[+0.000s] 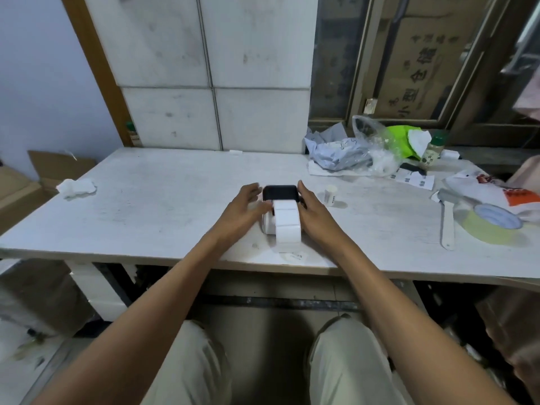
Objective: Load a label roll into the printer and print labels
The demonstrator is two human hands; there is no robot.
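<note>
A small white label printer (pixel 268 225) with a black lid (pixel 280 193) raised at its back sits in the middle of the white table (pixel 163 200). A strip of blank white labels (pixel 287 226) runs out of it toward me, over the front and down to the table. My left hand (pixel 244 207) rests against the printer's left side, fingers spread, thumb touching the strip. My right hand (pixel 314 211) presses on the printer's right side, fingers reaching up to the lid. The roll inside is hidden.
A small white label roll (pixel 330 195) stands just right of the printer. Further right lie printed labels (pixel 413 178), a wide tape roll (pixel 491 226), a white strip (pixel 447 226), plastic bags (pixel 359 150) and a bottle (pixel 432 150). A crumpled tissue (pixel 76 187) lies at the left.
</note>
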